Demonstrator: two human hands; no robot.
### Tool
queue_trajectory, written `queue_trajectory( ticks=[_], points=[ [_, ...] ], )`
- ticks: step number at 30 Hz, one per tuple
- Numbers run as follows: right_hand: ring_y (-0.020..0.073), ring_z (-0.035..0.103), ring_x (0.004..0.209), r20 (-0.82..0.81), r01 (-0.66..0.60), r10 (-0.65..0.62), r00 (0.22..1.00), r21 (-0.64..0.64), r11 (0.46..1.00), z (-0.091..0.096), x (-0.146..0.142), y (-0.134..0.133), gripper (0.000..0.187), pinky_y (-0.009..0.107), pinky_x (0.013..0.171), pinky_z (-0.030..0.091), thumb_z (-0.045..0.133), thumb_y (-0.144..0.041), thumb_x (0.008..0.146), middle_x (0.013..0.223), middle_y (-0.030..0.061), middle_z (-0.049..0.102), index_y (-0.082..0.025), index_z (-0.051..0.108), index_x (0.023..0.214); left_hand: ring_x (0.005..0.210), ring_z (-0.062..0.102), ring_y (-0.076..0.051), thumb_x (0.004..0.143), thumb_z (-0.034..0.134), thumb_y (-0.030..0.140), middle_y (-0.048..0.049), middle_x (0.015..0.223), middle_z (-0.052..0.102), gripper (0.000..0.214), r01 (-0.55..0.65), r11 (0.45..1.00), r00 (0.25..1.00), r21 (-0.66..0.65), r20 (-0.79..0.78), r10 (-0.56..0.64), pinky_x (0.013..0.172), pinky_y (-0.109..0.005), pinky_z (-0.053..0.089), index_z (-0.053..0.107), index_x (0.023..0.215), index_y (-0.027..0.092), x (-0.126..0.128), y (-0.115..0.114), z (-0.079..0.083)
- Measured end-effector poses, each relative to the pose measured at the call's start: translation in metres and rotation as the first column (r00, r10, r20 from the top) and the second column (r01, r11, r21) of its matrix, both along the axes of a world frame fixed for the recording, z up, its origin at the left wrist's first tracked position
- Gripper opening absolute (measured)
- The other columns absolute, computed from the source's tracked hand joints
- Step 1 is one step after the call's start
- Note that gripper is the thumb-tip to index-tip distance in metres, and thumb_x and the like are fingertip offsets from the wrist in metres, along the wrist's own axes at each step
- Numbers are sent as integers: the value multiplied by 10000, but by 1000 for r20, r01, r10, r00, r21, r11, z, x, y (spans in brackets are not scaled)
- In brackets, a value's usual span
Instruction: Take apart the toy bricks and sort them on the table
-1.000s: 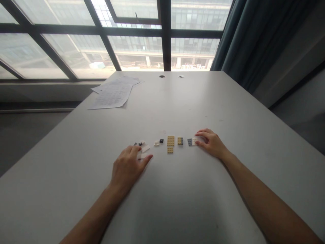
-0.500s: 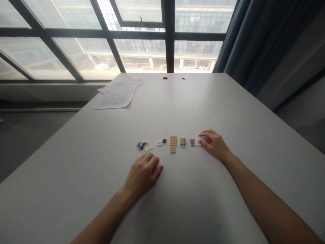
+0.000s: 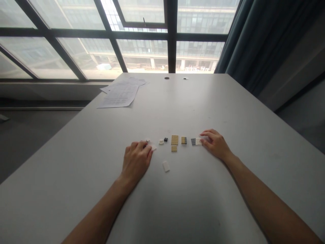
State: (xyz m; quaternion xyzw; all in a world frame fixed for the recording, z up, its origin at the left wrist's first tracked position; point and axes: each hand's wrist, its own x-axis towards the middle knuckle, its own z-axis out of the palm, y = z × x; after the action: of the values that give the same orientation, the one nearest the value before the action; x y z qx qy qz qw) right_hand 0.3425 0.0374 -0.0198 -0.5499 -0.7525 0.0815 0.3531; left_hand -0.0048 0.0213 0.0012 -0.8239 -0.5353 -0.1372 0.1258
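white table (image 3: 193,203) | papers (image 3: 119,95): far left | studded tan pieces (image 3: 174,139): middle | black brick (image 3: 166,139): left of tan | white tile (image 3: 166,166): nearer

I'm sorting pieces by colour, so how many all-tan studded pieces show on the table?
2: the larger tan piece, near the picture's center, and the smaller tan piece just on its near side. Others may be hidden under the left hand.
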Motion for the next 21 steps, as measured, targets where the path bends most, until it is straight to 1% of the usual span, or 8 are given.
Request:
queue_trajectory(
  ticks=[5,8,11,13,15,17,19,21],
  points=[
    [247,597,975,3,11,-11,1000,40,999,-2,0,-1,156,413,903,476,572,-265,833,1002,74,652,-220,682,934,914,532,-270,940,420,237,-109,950,662,251,58,998,996,-10,-68,-58,795,-412,383,663,904,184,5,-4,-1],
    [259,591,955,-6,106,-105,994,100,989,0,-2,-1,134,438,911,464,568,-255,834,960,82,660,-215,683,890,887,535,-269,947,400,243,-109,890,652,268,21,1000,999,-14,-30,-22,775,-402,387,637,843,173,3,-2,-1],
    [273,580,949,-103,249,-235,966,145,958,8,-12,-5,131,464,899,459,573,-276,835,933,93,668,-210,683,856,834,540,-238,952,379,276,-92,835,633,293,-20,998,987,-61,159,29,754,-364,409,603,794,172,4,-1,-1],
    [262,593,922,-225,259,-237,945,75,963,13,-25,-13,144,434,840,485,585,-306,831,922,85,674,-207,681,871,786,549,-204,953,372,298,-64,805,623,294,14,991,934,-132,356,34,732,-324,428,587,793,176,9,-4,1],
    [226,617,817,-389,169,-191,901,-89,982,18,-44,-27,182,380,750,512,613,-339,818,890,69,680,-201,678,918,723,553,-171,954,381,318,-31,760,611,285,79,977,844,-198,535,40,692,-284,438,575,796,180,16,-10,4],
    [197,625,776,-549,-10,-122,827,-231,973,21,-66,-45,215,343,728,520,632,-351,814,861,54,681,-199,670,961,671,548,-151,954,400,326,-9,719,598,272,137,965,771,-223,636,37,656,-258,435,565,792,183,24,-19,6],
    [172,616,728,-644,-190,-55,763,-305,933,22,-88,-64,230,309,685,516,660,-338,797,802,30,664,-209,662,988,672,551,-145,951,419,311,-6,716,596,250,189,961,742,-200,670,-6,652,-247,432,562,790,184,33,-30,8],
    [146,602,679,-727,-340,-11,687,-335,879,22,-107,-79,284,284,648,504,677,-324,791,775,10,653,-217,642,1052,702,560,-146,946,436,279,-17,748,605,220,256,955,734,-149,673,-92,664,-244,434,567,799,183,40,-39,7]
  ],
)
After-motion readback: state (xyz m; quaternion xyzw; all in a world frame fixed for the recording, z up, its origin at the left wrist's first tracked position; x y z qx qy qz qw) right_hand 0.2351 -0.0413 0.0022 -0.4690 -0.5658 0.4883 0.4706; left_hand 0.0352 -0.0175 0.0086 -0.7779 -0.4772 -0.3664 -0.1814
